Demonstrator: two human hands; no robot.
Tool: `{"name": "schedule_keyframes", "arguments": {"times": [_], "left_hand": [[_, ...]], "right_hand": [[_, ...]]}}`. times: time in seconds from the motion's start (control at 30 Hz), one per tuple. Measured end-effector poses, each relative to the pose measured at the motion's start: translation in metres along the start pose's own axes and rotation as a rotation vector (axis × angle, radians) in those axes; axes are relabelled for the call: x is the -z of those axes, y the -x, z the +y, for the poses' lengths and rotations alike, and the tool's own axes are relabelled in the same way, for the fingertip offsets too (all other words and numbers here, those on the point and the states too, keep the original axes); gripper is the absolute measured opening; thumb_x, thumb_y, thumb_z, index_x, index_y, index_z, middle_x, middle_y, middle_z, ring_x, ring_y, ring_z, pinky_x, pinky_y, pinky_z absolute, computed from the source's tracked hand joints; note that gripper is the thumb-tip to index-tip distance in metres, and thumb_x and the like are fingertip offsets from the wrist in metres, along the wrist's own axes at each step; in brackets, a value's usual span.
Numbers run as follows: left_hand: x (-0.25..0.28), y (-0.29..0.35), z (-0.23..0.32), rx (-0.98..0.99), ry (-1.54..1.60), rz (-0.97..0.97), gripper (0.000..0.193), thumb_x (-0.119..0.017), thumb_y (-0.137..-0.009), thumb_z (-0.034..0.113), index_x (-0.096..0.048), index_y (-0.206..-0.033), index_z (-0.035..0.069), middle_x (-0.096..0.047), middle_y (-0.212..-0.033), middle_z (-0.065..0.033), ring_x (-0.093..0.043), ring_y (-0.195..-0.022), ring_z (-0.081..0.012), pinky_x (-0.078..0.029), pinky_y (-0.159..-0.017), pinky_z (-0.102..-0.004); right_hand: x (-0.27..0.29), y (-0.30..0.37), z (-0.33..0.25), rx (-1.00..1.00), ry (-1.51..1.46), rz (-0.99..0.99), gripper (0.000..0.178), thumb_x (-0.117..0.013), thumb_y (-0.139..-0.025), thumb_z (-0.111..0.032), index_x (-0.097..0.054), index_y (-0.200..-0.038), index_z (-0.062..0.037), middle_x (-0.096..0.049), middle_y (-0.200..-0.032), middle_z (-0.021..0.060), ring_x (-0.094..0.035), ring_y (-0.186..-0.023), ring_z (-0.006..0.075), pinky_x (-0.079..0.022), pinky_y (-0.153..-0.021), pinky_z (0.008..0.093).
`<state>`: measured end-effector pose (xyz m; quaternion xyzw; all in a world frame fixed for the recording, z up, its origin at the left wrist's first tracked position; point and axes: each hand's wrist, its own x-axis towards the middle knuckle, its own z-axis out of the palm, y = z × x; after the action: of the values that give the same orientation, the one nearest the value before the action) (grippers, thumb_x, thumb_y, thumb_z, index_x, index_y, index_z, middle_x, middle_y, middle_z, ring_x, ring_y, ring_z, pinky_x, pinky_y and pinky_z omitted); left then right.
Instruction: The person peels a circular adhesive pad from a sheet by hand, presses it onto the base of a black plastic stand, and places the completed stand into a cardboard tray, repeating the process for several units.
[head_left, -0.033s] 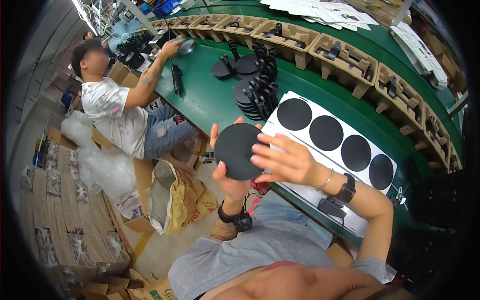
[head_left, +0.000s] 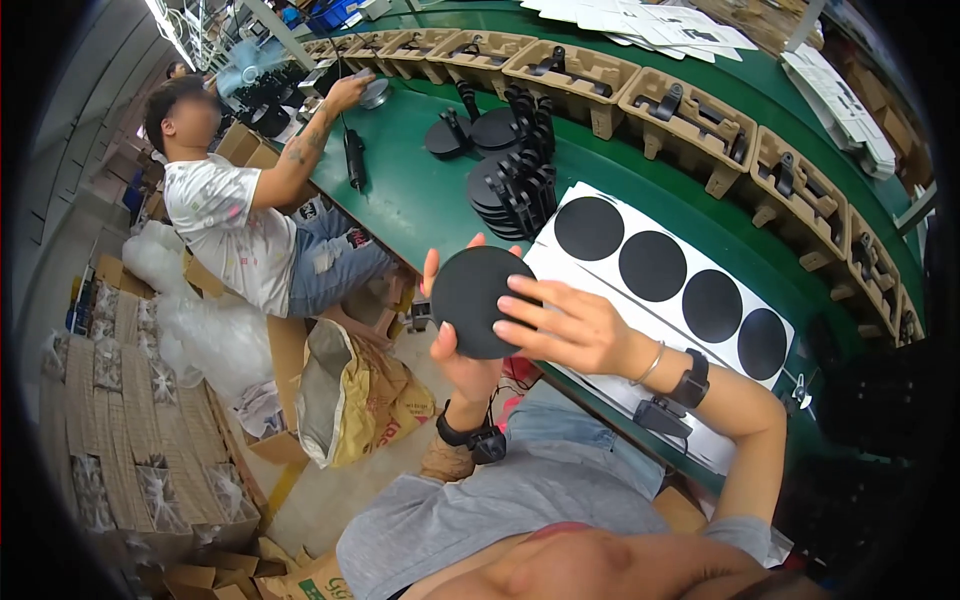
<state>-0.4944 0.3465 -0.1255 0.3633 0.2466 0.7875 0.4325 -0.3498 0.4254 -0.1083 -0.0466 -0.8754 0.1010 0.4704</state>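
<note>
A round black disc (head_left: 468, 305) is held up in front of me, over the near edge of the bench, its flat face toward me. My left hand (head_left: 470, 375) grips it from beneath, thumb and fingers round its rim. Against the right part of its face lie the outstretched fingers of my right hand (head_left: 572, 325). To the right, a white sheet (head_left: 640, 225) on the bench carries several black round pads (head_left: 652, 266). Beyond the disc stands a stack of black round bases with upright arms (head_left: 505, 195).
Brown moulded trays (head_left: 690, 120) holding black parts line the far side of the green bench (head_left: 410, 190). A black corded tool (head_left: 354, 160) lies farther left. At left a co-worker (head_left: 235, 200) sits reaching over the bench. Sacks (head_left: 370, 400) and cartons crowd the floor.
My right hand's fingers have shifted slightly left over the face of the disc. My left hand and the disc have hardly moved.
</note>
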Motion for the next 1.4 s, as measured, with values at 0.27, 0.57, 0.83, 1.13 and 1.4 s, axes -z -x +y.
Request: {"name": "schedule_keyframes", "arguments": {"times": [0.27, 0.57, 0.83, 1.13, 1.4], "left_hand": [[0.020, 0.004, -0.023, -0.183, -0.432, 0.011, 0.063, -0.057, -0.093, 0.023, -0.022, -0.144, 0.009, -0.044, -0.132, -0.0185, -0.051, -0.120, -0.0389, -0.042, -0.102, -0.0492], [0.063, -0.017, -0.003, -0.324, -0.566, -0.129, 0.013, -0.059, -0.087, -0.002, -0.054, -0.099, -0.002, -0.064, -0.098, -0.0214, -0.065, -0.096, -0.0358, -0.053, -0.087, -0.0448], [0.082, -0.022, 0.007, -0.315, -0.695, -0.208, 0.021, -0.068, -0.079, 0.005, -0.067, -0.097, -0.006, -0.069, -0.098, -0.0194, -0.068, -0.093, -0.0315, -0.051, -0.091, -0.0447], [0.075, -0.039, 0.052, -0.023, -1.040, -0.136, 0.037, -0.072, -0.072, 0.000, -0.065, -0.108, -0.002, -0.064, -0.107, -0.0133, -0.061, -0.097, -0.0235, -0.048, -0.086, -0.0336], [0.038, -0.017, 0.030, -0.328, -1.282, -0.409, 0.033, -0.081, -0.057, 0.001, -0.069, -0.088, -0.001, -0.066, -0.083, -0.0098, -0.064, -0.078, -0.0268, -0.050, -0.070, -0.0336]], "right_hand": [[-0.003, -0.003, -0.003, -0.176, -0.146, 0.119, 0.042, -0.058, -0.066, 0.014, -0.067, -0.105, 0.0012, -0.069, -0.103, 0.0176, -0.068, -0.096, 0.0324, -0.058, -0.083, 0.0370], [-0.007, -0.003, 0.000, -0.261, -0.292, 0.143, 0.032, -0.063, -0.070, 0.012, -0.069, -0.100, 0.0020, -0.070, -0.100, 0.0171, -0.070, -0.092, 0.0303, -0.057, -0.084, 0.0369], [-0.008, 0.001, 0.002, -0.293, -0.311, 0.146, 0.025, -0.070, -0.068, 0.008, -0.070, -0.092, 0.0014, -0.071, -0.090, 0.0146, -0.071, -0.086, 0.0281, -0.058, -0.076, 0.0342], [-0.014, 0.014, 0.020, -0.210, -0.062, -0.015, 0.018, -0.070, -0.072, -0.001, -0.070, -0.090, -0.0032, -0.071, -0.087, 0.0110, -0.070, -0.079, 0.0247, -0.056, -0.071, 0.0338], [-0.029, 0.021, 0.014, -0.121, 0.019, -0.005, 0.012, -0.066, -0.081, -0.012, -0.069, -0.091, -0.0069, -0.071, -0.089, 0.0065, -0.070, -0.087, 0.0200, -0.056, -0.079, 0.0367]]}}
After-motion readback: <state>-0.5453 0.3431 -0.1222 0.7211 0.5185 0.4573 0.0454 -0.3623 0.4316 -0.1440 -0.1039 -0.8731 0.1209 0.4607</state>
